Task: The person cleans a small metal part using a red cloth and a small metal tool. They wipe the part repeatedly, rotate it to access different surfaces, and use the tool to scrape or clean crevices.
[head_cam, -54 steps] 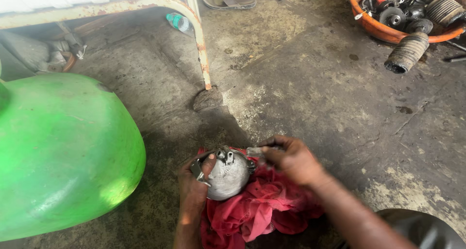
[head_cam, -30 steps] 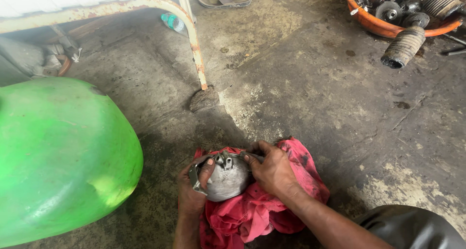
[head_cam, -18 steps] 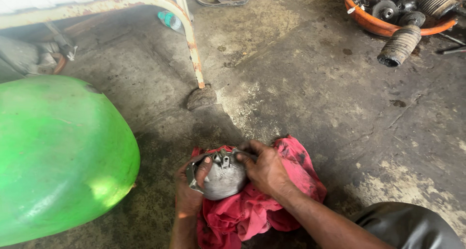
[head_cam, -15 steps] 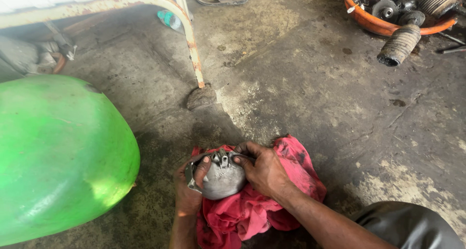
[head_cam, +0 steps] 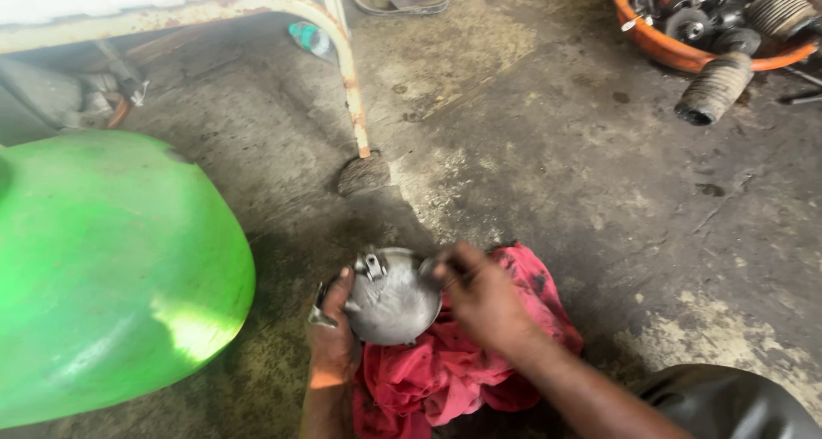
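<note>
Head view, looking down at a stained grey concrete floor.

The domed grey cast-metal housing sits low in the middle of the scene, dome side up, resting on a crumpled red cloth spread on the floor. A small lug or bracket stands up on its far-left shoulder.

The left hand cups the housing from its left side: thumb laid up against the dome, fingers wrapped round the left rim, closed on it. A small bright metal edge shows at those fingers; whether it is part of the housing or a separate piece cannot be told.

The right hand lies just right of the housing, over the cloth. It is motion-blurred. Its fingertips are drawn together at the housing's far-right rim, touching or very nearly so; whether they pinch something small there cannot be told.

Key relation: the housing lies between the two hands, left hand holding it, right hand at its right edge and free to work. The housing is roughly round, so it has no clear long axis; the lug marks its far-left side.

Around: a large glossy green rounded body panel at left, well apart; a rusty white bent metal tube far of the hands; an orange basin of dark machine parts at far right, with a black ribbed rubber boot just beside it.
</note>
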